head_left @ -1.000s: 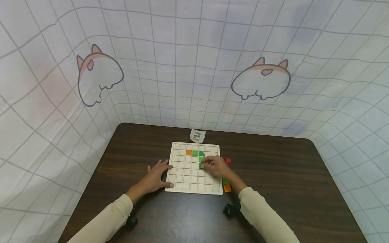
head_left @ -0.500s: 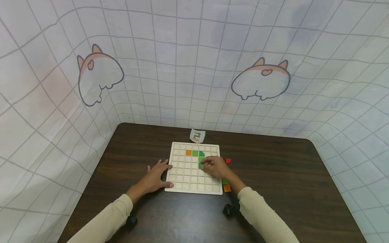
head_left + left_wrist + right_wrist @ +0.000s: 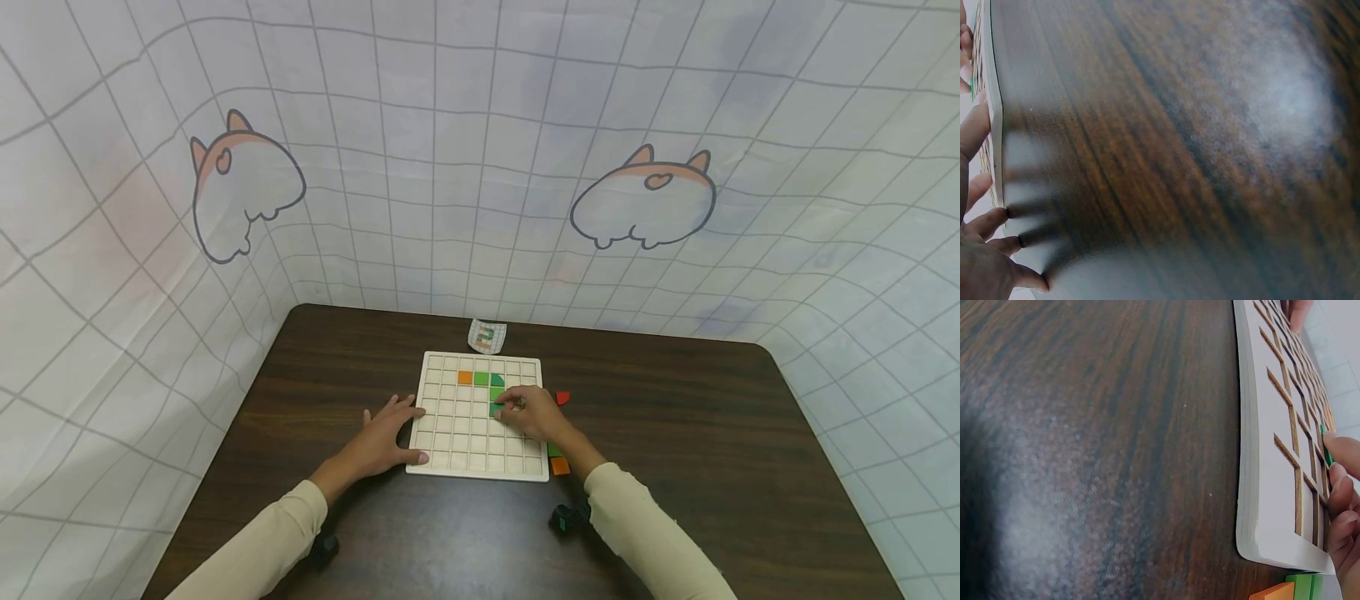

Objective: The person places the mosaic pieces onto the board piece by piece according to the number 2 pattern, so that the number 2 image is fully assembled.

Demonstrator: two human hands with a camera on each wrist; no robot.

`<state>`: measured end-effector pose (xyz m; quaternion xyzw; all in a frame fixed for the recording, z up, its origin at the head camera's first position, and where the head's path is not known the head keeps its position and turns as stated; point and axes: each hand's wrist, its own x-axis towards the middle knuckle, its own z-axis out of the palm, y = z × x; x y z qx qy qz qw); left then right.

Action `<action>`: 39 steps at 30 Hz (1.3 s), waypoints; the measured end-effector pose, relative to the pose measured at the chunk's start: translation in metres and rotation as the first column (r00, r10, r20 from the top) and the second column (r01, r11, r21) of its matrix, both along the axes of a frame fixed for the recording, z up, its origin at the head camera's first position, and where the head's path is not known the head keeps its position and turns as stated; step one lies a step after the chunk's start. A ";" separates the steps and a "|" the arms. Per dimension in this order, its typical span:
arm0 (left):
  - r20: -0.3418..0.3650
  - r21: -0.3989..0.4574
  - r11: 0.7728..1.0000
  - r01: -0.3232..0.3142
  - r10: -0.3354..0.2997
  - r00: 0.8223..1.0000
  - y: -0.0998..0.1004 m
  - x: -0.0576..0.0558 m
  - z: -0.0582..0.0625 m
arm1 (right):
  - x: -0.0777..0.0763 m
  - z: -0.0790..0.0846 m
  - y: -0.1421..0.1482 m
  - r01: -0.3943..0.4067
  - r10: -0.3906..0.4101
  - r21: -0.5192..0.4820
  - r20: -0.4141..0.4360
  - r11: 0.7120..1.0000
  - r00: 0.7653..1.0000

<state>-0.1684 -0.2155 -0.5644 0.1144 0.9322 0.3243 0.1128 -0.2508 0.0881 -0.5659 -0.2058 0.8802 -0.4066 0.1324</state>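
Note:
A cream grid board (image 3: 450,450) lies on the dark wooden table. My left hand (image 3: 386,437) rests with spread fingers along its left edge, thumb and fingertips on the rim. Over the board's right half, my right hand (image 3: 534,412) pinches a dark green tile (image 3: 1326,445) between thumb and finger, down at a grid cell. Just above that cell sits a light green tile (image 3: 497,392). A row of an orange tile (image 3: 466,377), a green tile (image 3: 482,378) and a rounded dark green tile (image 3: 497,380) runs across the upper board. Fingers cover part of the pinched tile.
Right of the board lie a red piece (image 3: 562,398), a green tile (image 3: 554,451) and an orange tile (image 3: 561,466). A small card (image 3: 487,336) with a coloured pattern lies behind the board. A black device (image 3: 566,518) is by the right sleeve. A gridded curtain (image 3: 465,192) surrounds the table.
The dark green tile in my right fingers has shifted slightly left, lining up below the light green tile. My left hand stays on the board's edge.

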 end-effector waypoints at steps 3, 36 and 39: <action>-0.004 0.004 1.000 0.001 -0.001 1.000 0.000 0.001 0.001 | 0.001 0.000 0.000 -0.010 0.010 0.005 -0.013 1.000 1.000; 0.001 0.000 1.000 -0.008 0.008 1.000 0.001 0.002 0.003 | 0.003 0.009 0.078 -0.009 0.007 -0.024 -0.095 1.000 0.995; 0.000 -0.003 1.000 -0.007 0.007 1.000 0.001 0.002 0.003 | 0.004 0.008 0.087 -0.027 0.027 -0.003 -0.067 1.000 0.997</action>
